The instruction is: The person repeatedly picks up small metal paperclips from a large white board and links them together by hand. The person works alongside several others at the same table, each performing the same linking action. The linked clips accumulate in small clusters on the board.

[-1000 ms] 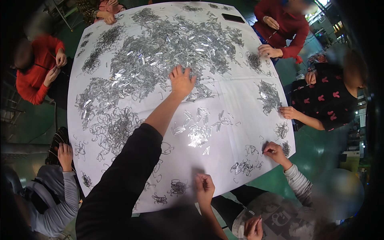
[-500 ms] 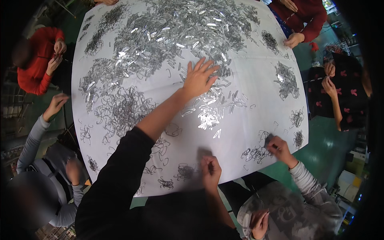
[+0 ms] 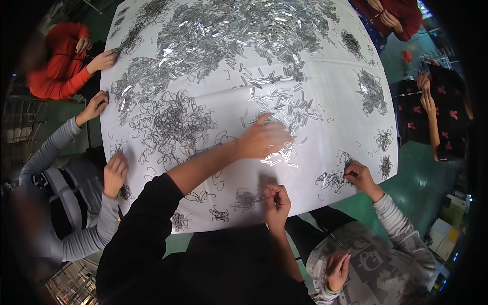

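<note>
My left hand (image 3: 260, 140) reaches across the white tabletop (image 3: 305, 180), its thumb spread away from the motion-blurred fingers. It lies over the near end of a loose scatter of shiny narrow metal pieces (image 3: 305, 109), hiding some of them. Close to the front edge, my right hand (image 3: 277, 204) is closed, with thumb and fingertips pressed together; whatever they may hold is too small to make out. Left of it sits a small heap of dark bent wire hooks (image 3: 245, 199). A larger spread of such hooks (image 3: 175, 119) lies beyond my left forearm.
A broad heap of shiny metal pieces (image 3: 203, 46) covers the far side. A smaller pile (image 3: 371, 91) lies at the right edge. Co-workers sit around the table; a neighbour's hand (image 3: 360, 175) is at hooks on my right, another's hand (image 3: 116, 173) at the left edge.
My left hand has come nearer from the far heap, and more shiny pieces lie spread around it. My right hand stays closed near the front edge. The left neighbour's hands moved to the table edge.
</note>
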Demonstrator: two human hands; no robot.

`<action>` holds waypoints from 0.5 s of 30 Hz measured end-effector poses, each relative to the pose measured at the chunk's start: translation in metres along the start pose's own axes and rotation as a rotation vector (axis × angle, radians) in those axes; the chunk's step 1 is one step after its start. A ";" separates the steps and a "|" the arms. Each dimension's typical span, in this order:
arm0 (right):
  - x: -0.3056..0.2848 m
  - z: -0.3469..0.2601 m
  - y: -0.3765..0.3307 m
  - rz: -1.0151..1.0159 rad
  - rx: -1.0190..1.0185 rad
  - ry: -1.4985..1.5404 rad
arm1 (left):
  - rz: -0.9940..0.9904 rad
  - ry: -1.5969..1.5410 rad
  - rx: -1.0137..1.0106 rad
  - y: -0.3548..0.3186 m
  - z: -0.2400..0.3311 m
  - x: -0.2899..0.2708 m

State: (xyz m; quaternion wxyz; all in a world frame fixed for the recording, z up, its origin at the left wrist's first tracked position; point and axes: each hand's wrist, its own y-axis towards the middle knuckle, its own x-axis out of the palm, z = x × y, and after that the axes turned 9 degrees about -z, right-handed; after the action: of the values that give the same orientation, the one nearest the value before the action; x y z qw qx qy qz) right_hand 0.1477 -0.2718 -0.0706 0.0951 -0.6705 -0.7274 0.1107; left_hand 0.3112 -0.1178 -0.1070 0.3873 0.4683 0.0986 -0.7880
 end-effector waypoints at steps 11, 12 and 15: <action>-0.003 -0.004 0.001 0.009 0.008 -0.059 | 0.477 0.108 -0.814 0.060 -0.095 -0.016; -0.003 -0.003 0.002 -0.005 0.001 -0.052 | 0.463 0.050 -0.689 0.065 -0.093 -0.012; -0.004 -0.002 0.005 -0.001 0.002 -0.041 | 0.326 -0.211 -0.427 0.074 -0.084 -0.005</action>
State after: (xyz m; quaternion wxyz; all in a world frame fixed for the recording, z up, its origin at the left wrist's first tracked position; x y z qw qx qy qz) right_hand 0.1536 -0.2755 -0.0704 0.0808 -0.6677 -0.7293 0.1254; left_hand 0.4205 -0.1222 -0.1329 0.6068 0.3013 0.1452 -0.7210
